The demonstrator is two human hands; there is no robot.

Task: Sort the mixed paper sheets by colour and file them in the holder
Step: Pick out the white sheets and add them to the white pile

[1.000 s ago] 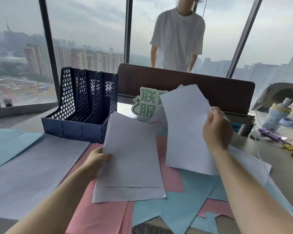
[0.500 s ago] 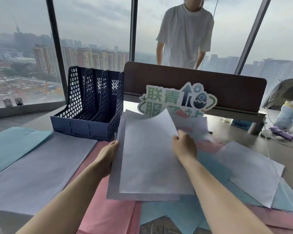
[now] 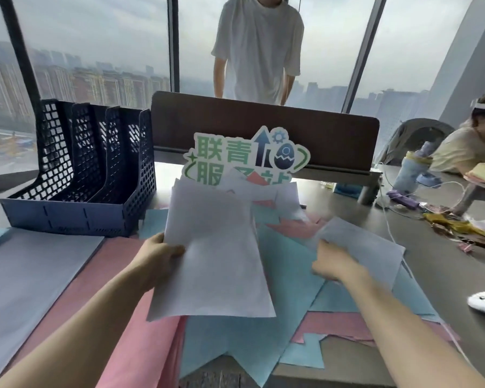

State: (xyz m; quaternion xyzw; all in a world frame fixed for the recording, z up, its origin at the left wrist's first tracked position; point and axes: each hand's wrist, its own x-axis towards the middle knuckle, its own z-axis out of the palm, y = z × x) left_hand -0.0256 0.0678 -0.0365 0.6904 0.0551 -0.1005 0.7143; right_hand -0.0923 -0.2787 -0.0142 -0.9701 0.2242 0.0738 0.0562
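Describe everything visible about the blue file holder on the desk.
The file holder is dark blue, plastic-looking, with perforated lattice dividers rising at the back and sloping to a low solid front wall with small slots. It shows three open compartments, apparently with no sheets in them. It stands upright on the desk's far left, by the window; a light blue sheet lies at its front right corner.

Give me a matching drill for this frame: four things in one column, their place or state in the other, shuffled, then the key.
Things
1. file holder
2. white stack
3. left hand
4. right hand

Place or state
A. held up off the desk by one edge
B. reaching onto a loose white sheet on the right
C. standing empty at the back left of the desk
D. gripping the left edge of the stack

Pairs: 1-C, 2-A, 3-D, 4-B
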